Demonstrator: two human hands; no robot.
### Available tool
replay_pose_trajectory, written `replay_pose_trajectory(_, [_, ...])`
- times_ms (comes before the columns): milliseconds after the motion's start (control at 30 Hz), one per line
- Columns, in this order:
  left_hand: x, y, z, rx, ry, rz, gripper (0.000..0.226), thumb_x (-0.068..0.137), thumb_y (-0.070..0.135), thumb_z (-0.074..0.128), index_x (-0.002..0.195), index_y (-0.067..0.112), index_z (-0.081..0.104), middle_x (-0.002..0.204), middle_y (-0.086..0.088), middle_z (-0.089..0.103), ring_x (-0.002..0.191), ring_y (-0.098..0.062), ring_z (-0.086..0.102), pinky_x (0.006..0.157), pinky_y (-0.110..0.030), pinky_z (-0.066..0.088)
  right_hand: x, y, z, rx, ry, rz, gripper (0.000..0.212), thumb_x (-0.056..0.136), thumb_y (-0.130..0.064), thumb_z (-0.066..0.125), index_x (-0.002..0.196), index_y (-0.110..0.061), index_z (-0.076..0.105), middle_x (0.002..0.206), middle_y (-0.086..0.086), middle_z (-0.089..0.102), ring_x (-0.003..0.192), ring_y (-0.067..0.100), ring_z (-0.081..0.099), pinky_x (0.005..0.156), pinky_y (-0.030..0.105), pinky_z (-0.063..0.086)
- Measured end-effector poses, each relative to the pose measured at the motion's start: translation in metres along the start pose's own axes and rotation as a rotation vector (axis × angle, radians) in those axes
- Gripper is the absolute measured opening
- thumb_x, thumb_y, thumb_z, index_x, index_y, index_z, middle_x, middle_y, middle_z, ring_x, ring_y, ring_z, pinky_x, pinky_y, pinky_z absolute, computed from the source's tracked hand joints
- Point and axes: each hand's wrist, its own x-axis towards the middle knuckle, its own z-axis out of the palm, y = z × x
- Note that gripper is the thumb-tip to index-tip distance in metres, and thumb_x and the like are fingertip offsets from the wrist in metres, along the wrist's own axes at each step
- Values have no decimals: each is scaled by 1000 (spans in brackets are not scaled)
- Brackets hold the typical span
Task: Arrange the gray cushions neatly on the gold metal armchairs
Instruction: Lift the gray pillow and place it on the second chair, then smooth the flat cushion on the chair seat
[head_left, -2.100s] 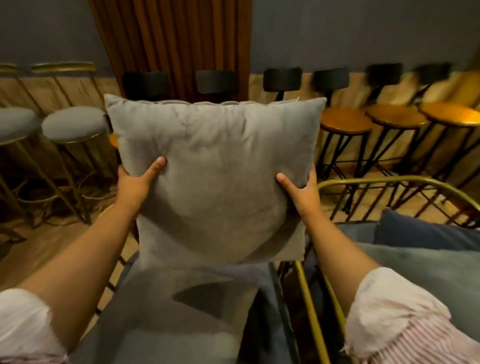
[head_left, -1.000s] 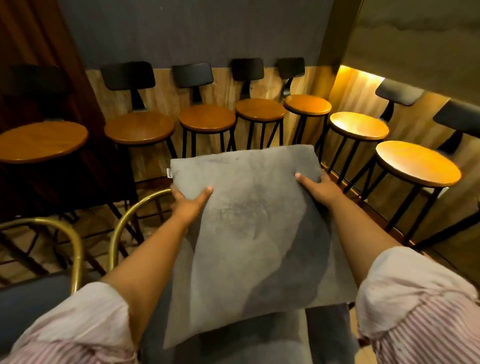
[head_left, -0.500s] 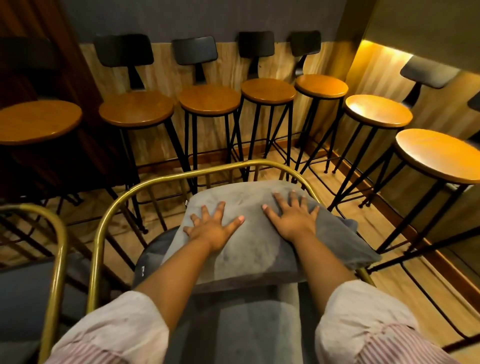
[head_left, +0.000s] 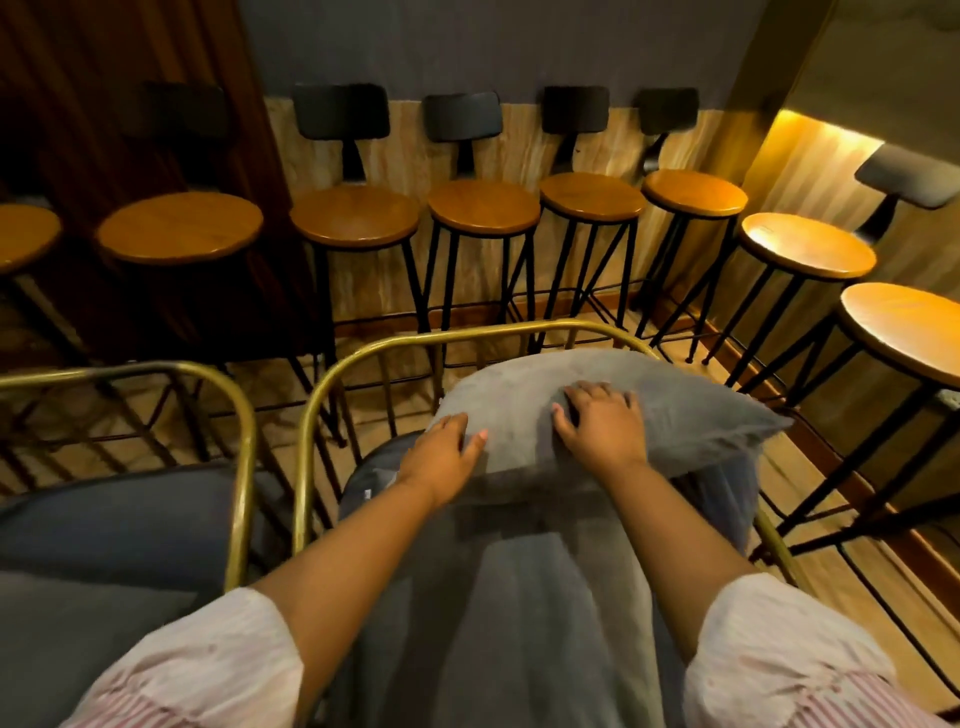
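Second armchair (head_left: 241, 441) stands left of my left hand (head_left: 441, 460). Left hand lies flat, fingers loosely spread, on the near left edge of the gray cushion (head_left: 691, 415), gripping nothing. Right hand (head_left: 602, 423) presses the cushion top, fingers curled into the fabric. Cushion leans against the gold armchair (head_left: 363, 353) back rail, beyond both hands.
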Motion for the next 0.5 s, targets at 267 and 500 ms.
replay_pose_trajectory(267, [-136, -149, -108, -32, 71, -127, 51, 95, 47, 36, 136, 17, 46, 137, -13, 54, 126, -32, 51, 101, -42, 43, -87, -185, 26, 209, -20, -124, 43, 96, -36, 43, 132, -15, 55, 141, 8, 52, 133, 28, 42, 113, 47, 25])
replay_pose_trajectory(500, [-297, -310, -191, -40, 194, -333, 55, 96, 43, 40, 142, 13, 38, 147, -11, 44, 131, -29, 46, 106, -34, 35, -179, -373, 84, 362, -135, -259, 52, 85, -44, 39, 117, -11, 65, 115, 14, 67, 111, 35, 59, 94, 45, 45])
